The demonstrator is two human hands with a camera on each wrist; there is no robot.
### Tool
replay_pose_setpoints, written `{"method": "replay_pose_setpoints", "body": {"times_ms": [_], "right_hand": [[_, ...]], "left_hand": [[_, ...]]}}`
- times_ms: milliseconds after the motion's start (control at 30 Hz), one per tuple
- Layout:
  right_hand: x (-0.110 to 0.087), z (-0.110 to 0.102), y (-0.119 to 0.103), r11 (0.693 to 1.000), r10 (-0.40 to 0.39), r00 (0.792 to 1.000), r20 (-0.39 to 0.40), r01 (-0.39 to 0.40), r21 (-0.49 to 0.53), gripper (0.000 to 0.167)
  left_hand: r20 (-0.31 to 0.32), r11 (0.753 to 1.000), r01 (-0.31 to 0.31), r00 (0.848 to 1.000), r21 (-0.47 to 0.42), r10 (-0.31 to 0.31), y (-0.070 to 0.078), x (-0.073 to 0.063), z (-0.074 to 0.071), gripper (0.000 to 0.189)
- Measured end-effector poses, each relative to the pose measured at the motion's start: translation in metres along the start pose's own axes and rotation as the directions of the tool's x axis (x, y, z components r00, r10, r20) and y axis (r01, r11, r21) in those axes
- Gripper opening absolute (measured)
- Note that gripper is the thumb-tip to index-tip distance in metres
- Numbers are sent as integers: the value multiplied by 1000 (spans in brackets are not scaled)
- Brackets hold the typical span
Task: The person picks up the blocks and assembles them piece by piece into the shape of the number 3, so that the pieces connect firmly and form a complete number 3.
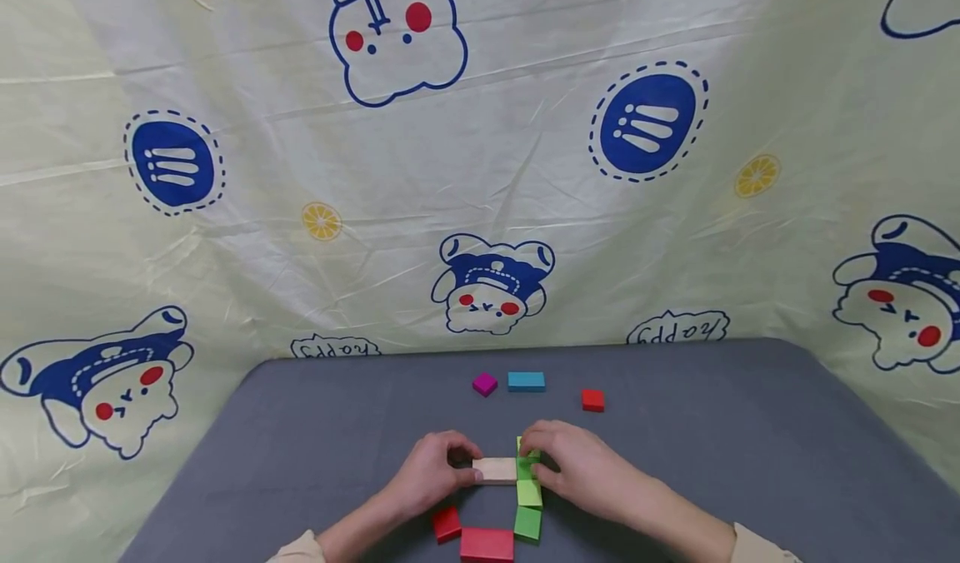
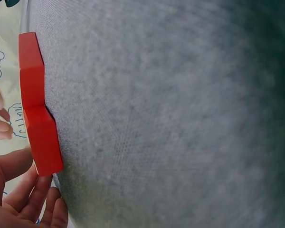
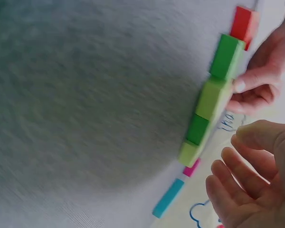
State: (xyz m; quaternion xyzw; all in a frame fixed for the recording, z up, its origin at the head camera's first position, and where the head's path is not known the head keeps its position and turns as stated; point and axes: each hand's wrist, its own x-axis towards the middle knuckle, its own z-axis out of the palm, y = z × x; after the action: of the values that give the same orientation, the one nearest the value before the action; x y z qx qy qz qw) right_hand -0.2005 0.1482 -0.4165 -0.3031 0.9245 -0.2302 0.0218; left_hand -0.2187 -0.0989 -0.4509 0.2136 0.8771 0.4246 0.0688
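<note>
In the head view, my left hand pinches the left end of a pale wooden block between thumb and fingers. The block's right end meets a column of light and dark green blocks. My right hand hovers at the upper part of that column, its fingers loosely bent. In the right wrist view, nothing shows between the fingers of the right hand, while the left hand is beyond the green blocks. Red blocks partly hide the left fingers in the left wrist view.
A long red block and a smaller red block lie at the near side of the grey tabletop. Farther back are a magenta block, a blue block and a red block. A printed curtain hangs behind.
</note>
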Motion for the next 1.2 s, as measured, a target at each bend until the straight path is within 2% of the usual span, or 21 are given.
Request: {"method": "replay_pose_setpoints", "body": {"times_ms": [267, 533, 700, 933, 1200], "right_hand": [[-4, -8, 7, 998, 61, 998, -18, -60, 36, 18], [-12, -11, 26, 993, 107, 989, -102, -102, 59, 20], [-16, -19, 40, 988, 143, 986, -86, -137, 73, 23], [-13, -28, 60, 987, 161, 985, -64, -161, 7, 24], [-7, -38, 80, 986, 125, 985, -117, -137, -99, 18]], "left_hand": [[2, 1000, 15, 1000, 4, -15, 1, 0, 1, 17], [0, 1000, 11, 1000, 17, -11, 1, -1, 1, 17], [4, 1000, 2, 1000, 28, -2, 2, -1, 1, 17], [14, 1000, 11, 1000, 21, -12, 0, -2, 2, 17], [13, 1000, 19, 1000, 16, -19, -1, 0, 1, 16]]}}
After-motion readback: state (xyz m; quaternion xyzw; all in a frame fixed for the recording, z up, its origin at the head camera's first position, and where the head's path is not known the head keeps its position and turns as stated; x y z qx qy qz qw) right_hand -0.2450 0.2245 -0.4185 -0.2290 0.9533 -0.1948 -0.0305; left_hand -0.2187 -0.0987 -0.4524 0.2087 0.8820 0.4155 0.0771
